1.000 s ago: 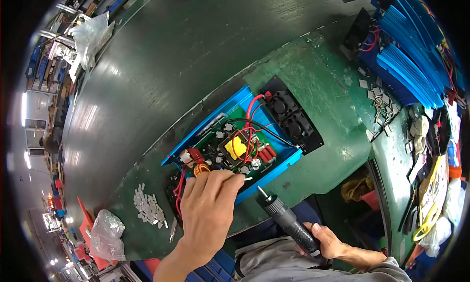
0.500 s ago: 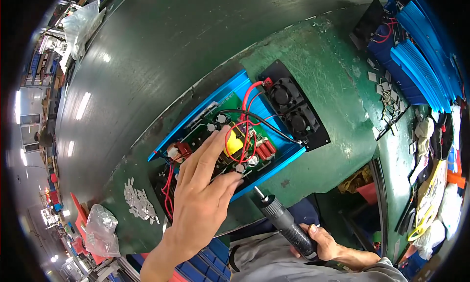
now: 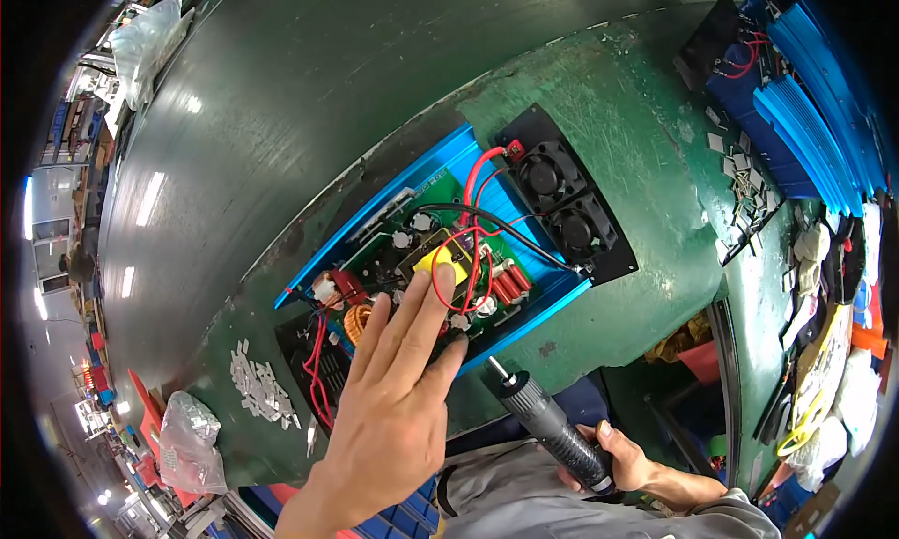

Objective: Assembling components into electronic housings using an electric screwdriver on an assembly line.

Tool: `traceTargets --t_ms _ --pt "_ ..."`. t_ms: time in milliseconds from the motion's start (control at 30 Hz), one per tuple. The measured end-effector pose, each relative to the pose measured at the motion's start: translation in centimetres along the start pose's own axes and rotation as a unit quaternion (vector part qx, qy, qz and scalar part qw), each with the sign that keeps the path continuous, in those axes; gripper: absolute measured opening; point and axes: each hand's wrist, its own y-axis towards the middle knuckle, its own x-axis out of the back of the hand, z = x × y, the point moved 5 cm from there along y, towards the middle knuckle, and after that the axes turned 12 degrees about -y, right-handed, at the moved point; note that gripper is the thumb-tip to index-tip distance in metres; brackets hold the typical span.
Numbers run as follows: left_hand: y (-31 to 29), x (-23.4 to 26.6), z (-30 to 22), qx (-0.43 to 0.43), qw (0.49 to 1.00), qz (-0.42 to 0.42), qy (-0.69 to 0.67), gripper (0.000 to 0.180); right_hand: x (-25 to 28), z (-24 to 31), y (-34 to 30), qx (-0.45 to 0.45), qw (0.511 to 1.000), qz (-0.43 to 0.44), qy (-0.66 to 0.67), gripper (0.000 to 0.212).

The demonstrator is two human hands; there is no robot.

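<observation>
Two fans (image 3: 559, 200) sit beside a blue case (image 3: 461, 150); over its board (image 3: 442, 191) is the left hand (image 3: 393, 417), fingers slightly spread; the right hand (image 3: 623, 458) has fingers wrapped round a screwdriver (image 3: 551, 425).

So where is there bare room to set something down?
Bare: the green worktop between the black twin-fan panel and the small grey pieces at right; the broad dark-green surface beyond the blue metal casing. Crowded: inside the casing, packed with electronic components.
</observation>
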Motion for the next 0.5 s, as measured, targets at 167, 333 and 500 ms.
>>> traceTargets --t_ms 167,333,500 --pt "-0.6 -1.0 -0.7 0.028 0.999 -0.028 0.009 0.032 0.5 0.2 -0.4 -0.009 0.999 -0.012 -0.029 0.077" --pt "-0.9 -2.1 -0.1 0.010 0.995 -0.091 0.037 0.029 0.7 1.1 -1.0 -0.018 0.994 -0.058 -0.088 0.075" --pt "-1.0 -1.5 -0.3 -0.023 0.994 -0.100 0.041 0.028 -0.5 -0.6 0.0 -0.036 0.999 0.002 0.035 0.083"
